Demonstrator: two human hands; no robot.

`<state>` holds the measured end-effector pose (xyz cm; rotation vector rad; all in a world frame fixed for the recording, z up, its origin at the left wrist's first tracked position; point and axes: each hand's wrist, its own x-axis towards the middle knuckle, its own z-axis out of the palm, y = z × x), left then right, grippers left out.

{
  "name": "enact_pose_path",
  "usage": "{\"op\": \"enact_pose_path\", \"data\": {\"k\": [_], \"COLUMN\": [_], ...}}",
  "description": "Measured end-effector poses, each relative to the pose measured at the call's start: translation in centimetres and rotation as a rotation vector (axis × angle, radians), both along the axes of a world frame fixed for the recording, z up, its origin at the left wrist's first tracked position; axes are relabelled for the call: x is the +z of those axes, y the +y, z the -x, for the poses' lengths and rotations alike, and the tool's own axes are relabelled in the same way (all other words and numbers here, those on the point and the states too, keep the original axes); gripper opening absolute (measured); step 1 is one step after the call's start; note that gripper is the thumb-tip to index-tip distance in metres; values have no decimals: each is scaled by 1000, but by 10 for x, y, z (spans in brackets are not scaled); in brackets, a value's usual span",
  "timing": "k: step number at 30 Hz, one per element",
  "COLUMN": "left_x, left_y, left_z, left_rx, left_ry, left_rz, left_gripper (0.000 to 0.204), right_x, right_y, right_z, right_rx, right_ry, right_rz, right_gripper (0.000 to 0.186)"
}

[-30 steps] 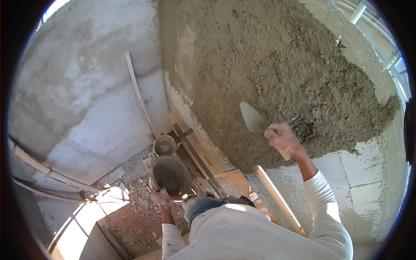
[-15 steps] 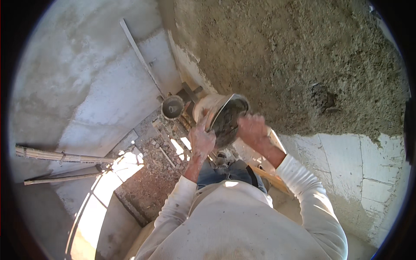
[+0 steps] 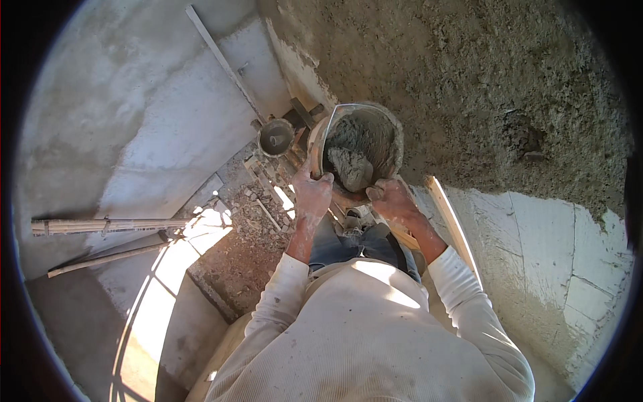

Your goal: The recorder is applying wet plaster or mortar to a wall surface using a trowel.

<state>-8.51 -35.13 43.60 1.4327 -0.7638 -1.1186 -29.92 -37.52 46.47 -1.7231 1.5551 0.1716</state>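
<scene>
In front of me I hold up a round bucket (image 3: 400, 144) by its rim, its mouth facing me. Wet grey mortar (image 3: 351, 164) lies inside, with a thick lump at the near side. My left hand (image 3: 312, 194) is closed on the near left of the rim. On the near right, my right hand (image 3: 395, 199) grips the rim too. A thin wire handle (image 3: 329, 127) rests along the bucket's left edge. Both hands are smeared with mortar, and the fingertips are partly hidden by the rim.
A smaller bowl-like container (image 3: 275, 137) stands left of the bucket among wooden pieces. Rubble (image 3: 244, 231) covers the floor. A long straight bar (image 3: 224, 63) leans on the left wall, with bundled poles (image 3: 107, 226) lower down. Rough mortar (image 3: 462, 94) coats the right wall. A wooden board (image 3: 455, 224) stands near my right forearm.
The bucket has tilted so that its mouth and mortar now face me more fully. My right hand has moved down from the right side of the rim to its near edge.
</scene>
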Motion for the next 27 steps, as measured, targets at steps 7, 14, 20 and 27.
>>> {"op": "enact_pose_path", "data": {"k": [7, 14, 20, 27], "left_x": [-28, -93, -113, -175], "left_y": [32, 93, 167, 255], "left_z": [-9, -56, -89, -127], "left_rx": [266, 499, 742, 804], "left_ry": [8, 53, -34, -325], "left_rz": [-20, -16, -136, -777], "left_gripper": [47, 40, 42, 49], "right_x": [15, 138, 244, 245], "right_y": [-15, -38, -33, -126], "right_z": [-8, -40, -59, 33], "right_rx": [-31, 318, 657, -125], "right_ry": [-26, 92, -482, -657], "right_rz": [33, 432, 293, 445], "right_gripper": [52, 41, 21, 28]}}
